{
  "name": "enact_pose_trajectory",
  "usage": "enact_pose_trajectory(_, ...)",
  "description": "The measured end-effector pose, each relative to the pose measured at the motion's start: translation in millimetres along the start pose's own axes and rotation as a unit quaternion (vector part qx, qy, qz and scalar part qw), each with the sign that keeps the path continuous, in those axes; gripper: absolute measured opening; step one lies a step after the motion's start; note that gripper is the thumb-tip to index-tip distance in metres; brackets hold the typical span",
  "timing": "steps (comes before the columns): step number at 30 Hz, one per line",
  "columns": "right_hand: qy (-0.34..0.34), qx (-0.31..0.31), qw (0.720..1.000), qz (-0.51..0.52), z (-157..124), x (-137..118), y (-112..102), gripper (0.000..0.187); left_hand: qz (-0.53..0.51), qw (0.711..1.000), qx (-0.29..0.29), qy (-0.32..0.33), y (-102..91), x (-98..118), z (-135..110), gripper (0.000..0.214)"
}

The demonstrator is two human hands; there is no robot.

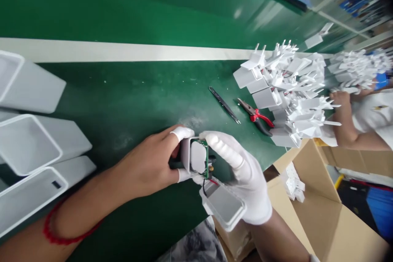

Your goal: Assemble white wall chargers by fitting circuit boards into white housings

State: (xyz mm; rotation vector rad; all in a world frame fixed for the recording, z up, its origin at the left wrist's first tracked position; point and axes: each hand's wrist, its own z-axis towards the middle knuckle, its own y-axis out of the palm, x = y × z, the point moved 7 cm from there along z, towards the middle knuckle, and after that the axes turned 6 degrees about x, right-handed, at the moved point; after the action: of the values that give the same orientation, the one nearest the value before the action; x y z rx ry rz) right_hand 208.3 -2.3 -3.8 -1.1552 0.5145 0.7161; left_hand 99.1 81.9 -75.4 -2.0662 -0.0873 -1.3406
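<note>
the left hand [147, 163], bare but for white cots on the forefinger and thumb, pinches a white shell half [186, 153] from above and below: the capped forefinger tip [181, 132] sits on its top edge, the capped thumb tip under its lower edge. a green circuit board [205, 157] with a pale oval part on it stands upright in that shell, just beyond the left fingertips and between the two hands. the right hand [245, 180], in a white glove, meets it from the other side; its fingers [221, 147] lie pressed together, nearly straight, along the board's far edge, the forefinger tip touching the shell's top corner close to the left forefinger. the right thumb is hidden, so its grip cannot be told. below the right fingers, against the gloved palm, a second shell half [224, 206] lies open side up, joined to the board by red and black wires [211, 181]. past the right fingertips on the green mat [123, 90] lie tweezers [224, 104] and red-handled pliers [256, 116], well apart from both hands, with a pile of white plug shells [291, 90] beyond them. white bins [27, 143] stand behind the left wrist, a cardboard box [322, 213] beside the right one.
</note>
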Motion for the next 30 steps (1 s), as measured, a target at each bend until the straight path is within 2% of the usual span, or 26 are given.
enact_pose_trajectory(6,0.006,-0.019,0.998,-0.054,7.1,-6.2,0.8,0.065,0.003,1.0,-0.001,0.02,-1.6,5.2,0.1,0.037)
enact_pose_trajectory(8,0.008,-0.042,0.997,-0.061,2.1,-1.9,7.9,0.073,0.0,1.0,0.003,0.028,-2.3,5.9,-0.6,0.035)
enact_pose_trajectory(11,0.03,-0.053,0.995,-0.077,-16.0,7.1,19.3,0.1,-0.001,0.999,0.014,0.04,-2.8,6.5,-2.1,0.04)
enact_pose_trajectory(13,0.052,-0.011,0.994,-0.091,-29.2,10.7,20.5,0.104,0.002,0.998,0.028,0.054,-2.2,7.6,-3.0,0.043)
enact_pose_trajectory(16,0.059,0.073,0.991,-0.091,-43.3,8.9,17.3,0.092,0.017,0.995,0.067,0.073,-0.4,8.9,-4.1,0.04)
enact_pose_trajectory(20,0.091,0.132,0.987,0.009,-53.5,14.7,14.0,0.066,0.037,0.989,0.121,0.07,1.7,7.1,-5.9,0.043)
enact_pose_trajectory(23,0.114,0.19,0.974,0.057,-59.6,19.3,6.5,0.061,0.042,0.985,0.142,0.086,0.3,8.6,-7.4,0.049)
enact_pose_trajectory(26,0.101,0.192,0.975,0.054,-55.3,9.8,7.3,0.064,-0.014,0.984,0.144,0.104,-3.6,10.7,-9.2,0.054)
enact_pose_trajectory(28,0.049,0.182,0.98,0.055,-46.9,-6.5,11.3,0.069,-0.099,0.979,0.136,0.111,-5.6,12.6,-11.1,0.058)
enact_pose_trajectory(30,-0.014,0.182,0.982,0.041,-38.7,-24.4,15.0,0.072,-0.214,0.96,0.133,0.119,-8.1,14.9,-13.8,0.059)
